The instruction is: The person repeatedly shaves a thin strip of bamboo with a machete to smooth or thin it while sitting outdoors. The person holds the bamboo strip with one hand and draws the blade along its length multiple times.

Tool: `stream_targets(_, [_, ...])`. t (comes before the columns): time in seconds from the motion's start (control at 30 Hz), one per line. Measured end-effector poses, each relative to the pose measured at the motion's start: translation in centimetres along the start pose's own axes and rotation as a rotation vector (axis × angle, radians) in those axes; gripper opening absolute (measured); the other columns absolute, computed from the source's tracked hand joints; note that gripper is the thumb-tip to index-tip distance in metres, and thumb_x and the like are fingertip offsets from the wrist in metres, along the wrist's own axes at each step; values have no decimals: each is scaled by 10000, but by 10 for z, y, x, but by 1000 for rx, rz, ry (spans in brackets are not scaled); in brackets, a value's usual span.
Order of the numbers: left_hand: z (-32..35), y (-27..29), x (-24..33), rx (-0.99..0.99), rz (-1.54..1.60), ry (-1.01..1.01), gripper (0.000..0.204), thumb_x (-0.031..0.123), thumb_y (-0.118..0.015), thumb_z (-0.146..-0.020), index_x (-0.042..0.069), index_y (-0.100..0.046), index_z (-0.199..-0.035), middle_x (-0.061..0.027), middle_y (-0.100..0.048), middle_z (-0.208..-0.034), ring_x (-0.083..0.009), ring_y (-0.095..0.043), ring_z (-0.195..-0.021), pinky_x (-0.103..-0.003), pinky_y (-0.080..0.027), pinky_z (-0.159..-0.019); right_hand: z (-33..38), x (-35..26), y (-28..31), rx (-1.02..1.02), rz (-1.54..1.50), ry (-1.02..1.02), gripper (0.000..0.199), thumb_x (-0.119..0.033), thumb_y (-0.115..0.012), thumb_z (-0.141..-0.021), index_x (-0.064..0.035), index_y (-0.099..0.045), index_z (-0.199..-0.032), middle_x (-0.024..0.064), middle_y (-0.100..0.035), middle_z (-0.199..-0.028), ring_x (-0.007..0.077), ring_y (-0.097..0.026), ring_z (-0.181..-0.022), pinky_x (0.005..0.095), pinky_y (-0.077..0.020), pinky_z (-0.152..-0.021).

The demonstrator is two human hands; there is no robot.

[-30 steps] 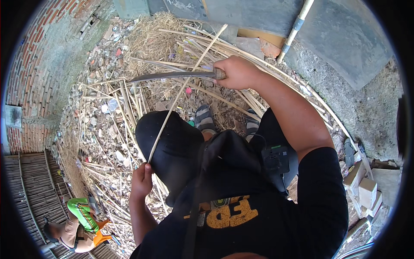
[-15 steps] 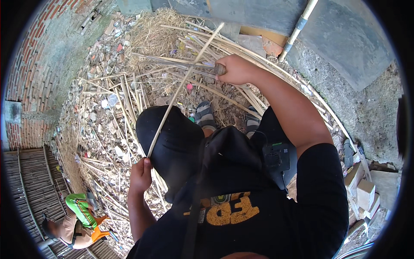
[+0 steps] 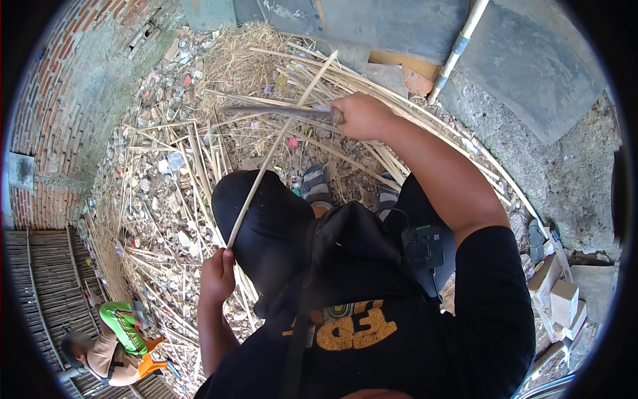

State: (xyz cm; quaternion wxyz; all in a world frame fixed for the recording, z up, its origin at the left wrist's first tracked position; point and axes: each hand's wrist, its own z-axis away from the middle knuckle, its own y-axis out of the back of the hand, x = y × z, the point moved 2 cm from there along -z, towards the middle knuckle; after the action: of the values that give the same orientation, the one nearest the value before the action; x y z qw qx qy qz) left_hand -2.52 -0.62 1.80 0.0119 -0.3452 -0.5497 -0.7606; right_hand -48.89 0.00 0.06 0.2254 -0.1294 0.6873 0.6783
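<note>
My left hand [image 3: 217, 276] is closed around the near end of a long, pale bamboo strip [image 3: 263, 165]. The strip slants up and away over my left knee, its far end in the air above the ground. My right hand [image 3: 364, 116] grips the handle of a long-bladed knife [image 3: 266, 110], like a machete. Its dark blade points left and crosses the strip in its upper part; whether the edge touches the strip I cannot tell.
Many cut bamboo strips [image 3: 193, 156] lie over rubble around my feet, with dry straw [image 3: 242, 56] beyond. A brick wall [image 3: 50, 126] rises left; grey sheets [image 3: 525, 73] and a pole [image 3: 458, 50] stand far right. Another person [image 3: 109, 349] sits at lower left. Blocks [image 3: 565, 302] lie right.
My right hand and the knife have shifted slightly down in the picture, and the blade looks sharper than before. The strip's far end is a little lower; my left hand keeps its grip.
</note>
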Motion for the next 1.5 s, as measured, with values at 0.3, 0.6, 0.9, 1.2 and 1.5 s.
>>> stream_targets(0.3, [-6, -1, 8, 0, -26, -19, 451, 317, -438, -1085, -22, -590, -829, -227, -593, -648, -417, -610, -599, -460, -451, -570, -1, 6, -5, -2, -58, -64, 244, -177, -693, -767, -100, -684, -999, 156, -708, -886, 367, -692, -872, 489, -539, -748])
stream_targets(0.6, [-4, -10, 13, 17, -149, -47, 382, 255, -524, -1053, 0, -502, -769, -255, -546, -631, -478, -557, -611, -503, -391, -540, -1, 33, -8, 43, 24, -172, 236, -196, -682, -789, -103, -694, -1006, 163, -719, -926, 357, -701, -905, 486, -553, -796])
stream_targets(0.9, [-4, -9, 6, -50, 35, -9, 422, 287, -476, -1075, -22, -527, -792, -211, -515, -611, -361, -488, -542, -437, -387, -548, 11, -4, -12, 81, -80, 27, 230, -206, -706, -773, -75, -657, -955, 169, -707, -850, 377, -693, -831, 479, -544, -742])
stream_targets(1.2, [-2, -3, -4, -109, 101, 51, 450, 319, -469, -1083, -21, -527, -795, -142, -497, -612, -206, -443, -581, -398, -392, -573, 2, -5, -11, 64, -10, 85, 220, -202, -702, -772, -94, -665, -961, 146, -698, -817, 364, -691, -832, 477, -543, -730])
stream_targets(1.5, [-5, -5, -13, -143, 176, 89, 464, 342, -458, -1091, -1, -533, -789, -49, -494, -616, -141, -421, -612, -353, -398, -582, -4, 37, -1, 182, -106, -75, 286, -246, -734, -809, -54, -682, -1015, 179, -704, -832, 369, -692, -807, 462, -542, -740])
